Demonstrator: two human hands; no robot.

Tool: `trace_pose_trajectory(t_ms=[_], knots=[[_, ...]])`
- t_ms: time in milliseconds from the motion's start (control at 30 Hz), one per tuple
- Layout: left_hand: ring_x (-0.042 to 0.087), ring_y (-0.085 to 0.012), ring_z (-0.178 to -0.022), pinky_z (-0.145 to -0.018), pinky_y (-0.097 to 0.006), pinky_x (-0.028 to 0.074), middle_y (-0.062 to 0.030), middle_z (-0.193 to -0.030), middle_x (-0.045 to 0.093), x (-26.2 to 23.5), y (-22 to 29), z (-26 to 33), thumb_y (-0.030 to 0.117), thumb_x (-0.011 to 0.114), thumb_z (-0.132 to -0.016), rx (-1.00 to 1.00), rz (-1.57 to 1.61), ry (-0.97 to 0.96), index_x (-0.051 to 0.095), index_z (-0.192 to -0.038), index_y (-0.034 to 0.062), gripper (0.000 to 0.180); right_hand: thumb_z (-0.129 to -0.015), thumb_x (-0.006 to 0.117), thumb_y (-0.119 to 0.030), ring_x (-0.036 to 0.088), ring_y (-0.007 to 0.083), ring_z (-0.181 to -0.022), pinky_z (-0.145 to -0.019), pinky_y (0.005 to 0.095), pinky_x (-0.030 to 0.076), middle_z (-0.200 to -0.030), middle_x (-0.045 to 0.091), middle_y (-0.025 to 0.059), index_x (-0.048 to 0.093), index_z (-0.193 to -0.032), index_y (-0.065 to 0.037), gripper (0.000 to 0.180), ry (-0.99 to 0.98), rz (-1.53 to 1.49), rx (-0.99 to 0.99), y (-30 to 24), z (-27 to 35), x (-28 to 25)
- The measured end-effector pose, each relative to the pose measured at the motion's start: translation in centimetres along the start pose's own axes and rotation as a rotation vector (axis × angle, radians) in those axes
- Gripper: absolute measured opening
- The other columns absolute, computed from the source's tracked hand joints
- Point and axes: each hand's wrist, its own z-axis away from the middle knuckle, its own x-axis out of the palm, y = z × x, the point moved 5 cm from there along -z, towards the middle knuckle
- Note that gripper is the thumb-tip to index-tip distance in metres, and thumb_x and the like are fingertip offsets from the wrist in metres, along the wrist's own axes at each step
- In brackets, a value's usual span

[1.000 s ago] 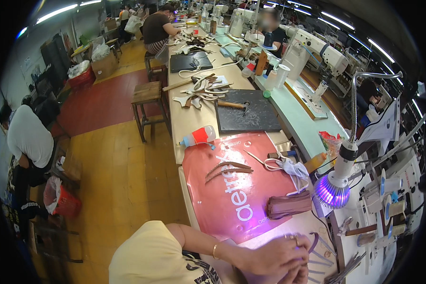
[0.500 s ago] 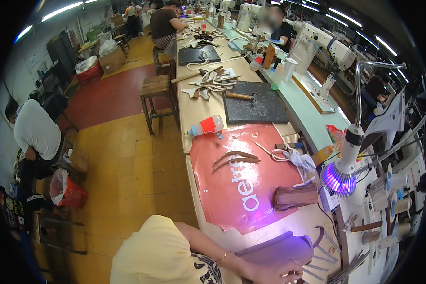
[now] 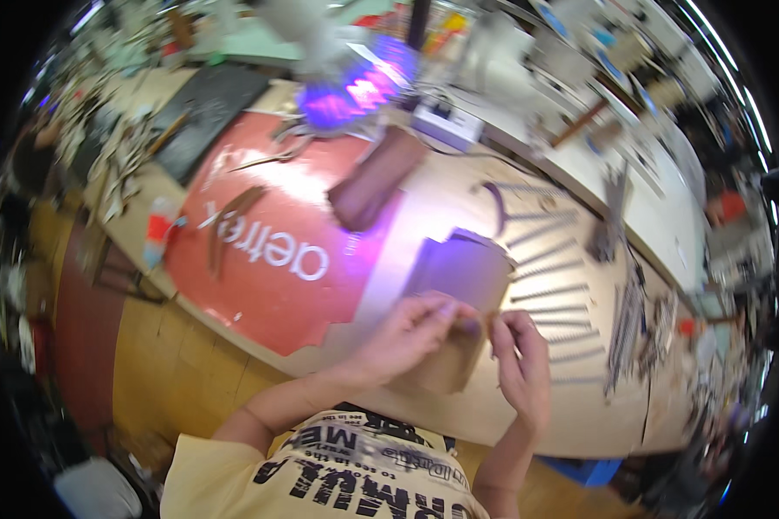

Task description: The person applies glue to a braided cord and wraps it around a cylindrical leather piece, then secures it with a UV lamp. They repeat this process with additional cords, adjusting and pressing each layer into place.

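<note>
Both hands are over a stack of flat brown leather pieces (image 3: 459, 268), lit purple at its far end. My left hand (image 3: 411, 337) is closed in a pinch above the stack's near part. Close by, at the stack's right edge, my right hand (image 3: 524, 359) is also closed, thumb against fingers. Something small and brownish shows between the fingertips, too blurred to name. To the right of the stack, several thin dark ridged strips (image 3: 550, 292) lie side by side. A curved brown strip (image 3: 496, 206) lies by the stack's far corner.
A glowing purple lamp (image 3: 359, 86) hangs over the far side. Beyond the stack lies a folded brown leather bundle (image 3: 376, 177), beside a red printed sheet (image 3: 260, 298) with curved brown strips (image 3: 229, 229). A white power strip (image 3: 446, 124) and a strip bundle (image 3: 627, 329) are also there.
My view has swung down and to the right, now facing the bench. Both hands show over the leather stack; before, one hand was seen at the lower edge.
</note>
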Motion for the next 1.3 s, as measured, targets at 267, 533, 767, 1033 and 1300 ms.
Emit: trace_pose_trajectory(t_ms=[267, 533, 767, 1033, 1300], knots=[[0.051, -0.0042, -0.078, -0.067, -0.018, 0.043, -0.0005, -0.099, 0.056, 0.2, 2.0, -1.0, 0.018, 0.064, -0.096, 0.277, -0.119, -0.035, 0.067, -0.111, -0.0005, 0.024, -0.098, 0.059, -0.020, 0.051, 0.0218, -0.049, -0.051, 0.0324, 0.040, -0.059, 0.055, 0.0109, 0.062, -0.093, -0.001, 0.020, -0.007, 0.067, 0.029, -1.1, -1.0, 1.3], [0.057, -0.0073, -0.090, -0.077, -0.021, 0.046, -0.0006, -0.100, 0.060, -1.0, 1.2, -1.4, 0.012, 0.067, -0.094, 0.224, -0.080, 0.029, 0.071, -0.100, -0.0003, 0.014, -0.094, 0.065, -0.020, 0.050, 0.0248, -0.046, -0.047, 0.0334, 0.039, -0.059, 0.058, 0.0134, 0.064, -0.090, -0.003, 0.018, 0.036, 0.193, -0.080, -1.8, -1.7, 1.4], [0.052, -0.0043, -0.080, -0.069, -0.020, 0.041, 0.0011, -0.094, 0.061, -4.7, 0.5, -1.7, 0.014, 0.064, -0.096, 0.172, -0.011, 0.142, 0.069, -0.100, 0.0005, 0.015, -0.092, 0.071, -0.025, 0.039, 0.0032, -0.056, -0.049, 0.0224, 0.033, -0.058, 0.049, -0.0042, 0.067, -0.089, 0.003, 0.029, -0.089, 0.047, 0.123, 0.1, -2.3, 1.0], [0.034, -0.0007, -0.057, -0.049, -0.018, 0.025, 0.0073, -0.068, 0.046, -7.0, -1.7, -2.2, 0.017, 0.064, -0.096, -0.042, 0.234, 0.231, 0.068, -0.098, 0.0034, 0.014, -0.091, 0.072, -0.025, 0.035, 0.0022, -0.054, -0.048, 0.0223, 0.027, -0.056, 0.045, -0.0069, 0.065, -0.079, 0.001, 0.029, -0.063, 0.008, 0.203, 1.1, -3.7, -0.1], [0.032, -0.0008, -0.055, -0.048, -0.019, 0.025, 0.0080, -0.064, 0.040, -6.0, -3.8, -2.3, 0.019, 0.063, -0.097, -0.143, 0.336, 0.253, 0.065, -0.092, 0.0044, 0.016, -0.089, 0.074, -0.025, 0.035, 0.0019, -0.054, -0.048, 0.0219, 0.026, -0.057, 0.045, -0.0080, 0.063, -0.075, -0.001, 0.030, -0.014, -0.045, 0.302, 3.0, -2.6, -0.3]])
